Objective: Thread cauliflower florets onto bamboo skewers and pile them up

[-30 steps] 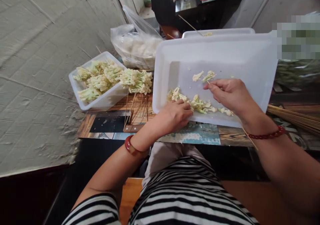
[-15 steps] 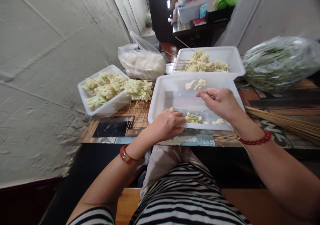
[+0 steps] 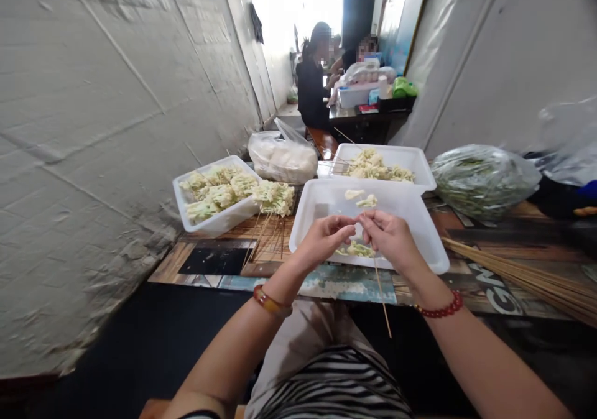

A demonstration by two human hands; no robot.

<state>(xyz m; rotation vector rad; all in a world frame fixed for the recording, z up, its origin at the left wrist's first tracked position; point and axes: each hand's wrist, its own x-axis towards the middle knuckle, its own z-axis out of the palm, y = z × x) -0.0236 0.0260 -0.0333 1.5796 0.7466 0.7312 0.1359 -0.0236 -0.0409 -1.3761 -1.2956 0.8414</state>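
Note:
My left hand [image 3: 323,240] and my right hand [image 3: 390,237] meet above the near white tray [image 3: 420,220]. My right hand is closed on a thin bamboo skewer [image 3: 382,298] that points down toward my lap, with cauliflower pieces [image 3: 366,201] at its top end. My left hand pinches at the skewer's top; what its fingertips hold is too small to name. A few loose cauliflower bits [image 3: 357,250] lie in the tray under my hands.
A white tub of skewered cauliflower [image 3: 219,196] stands at the left by the wall. Another tray of cauliflower [image 3: 380,164] is behind, with plastic bags [image 3: 282,156] and a bag of greens [image 3: 482,179]. A bundle of bare skewers [image 3: 527,279] lies right. Two people sit at a far table [image 3: 321,77].
My left hand rose from the tray's cauliflower and came up to the skewer's top beside my right hand. The camera tilted up, showing the room farther back.

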